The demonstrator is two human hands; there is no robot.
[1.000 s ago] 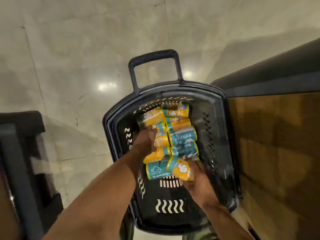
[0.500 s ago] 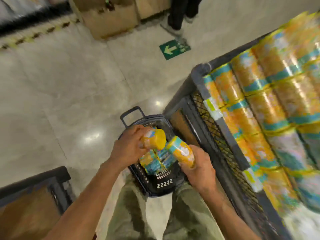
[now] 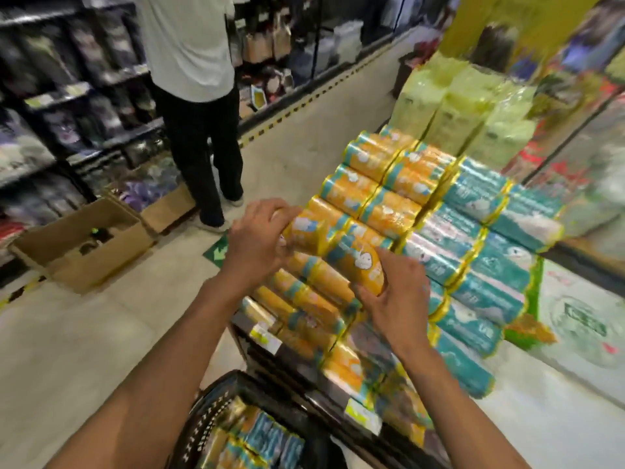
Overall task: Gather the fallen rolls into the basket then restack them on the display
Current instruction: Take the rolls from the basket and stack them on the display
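**mk_shelf:** Since the head camera is the only view here, I'll call it from that: gathering looks done and this is the restacking part. The left grip (image 3: pixel 257 242) is wrapped round one end of an orange roll (image 3: pixel 306 230). The right grip (image 3: pixel 395 299) is curled round the near end of a second orange roll (image 3: pixel 360 264). Both rolls are up at the front top edge of the orange stack (image 3: pixel 372 191) on the display, side by side and touching each other.

**tollo9:** Agreed. Are they actually down yet, though? It's too blurry for me to say whether they rest on the row below or hang just above it.

**mk_shelf:** Can't tell either. My guess is the next move is to line them up with the rows on the stack, lying the same way. Then ease them into place at the front and let go without nudging the slope of rolls underneath, which looks like it'd slide easily.

**tollo9:** Then it's down to the basket (image 3: pixel 209 401) at the bottom of the shot, just beside the display rack (image 3: pixel 291 363). It has more wrapped rolls (image 3: pixel 257 438) in it, orange and teal, so I'd say the job's nowhere near finished. The teal ones presumably go on the teal stack (image 3: pixel 480 225) to the right.
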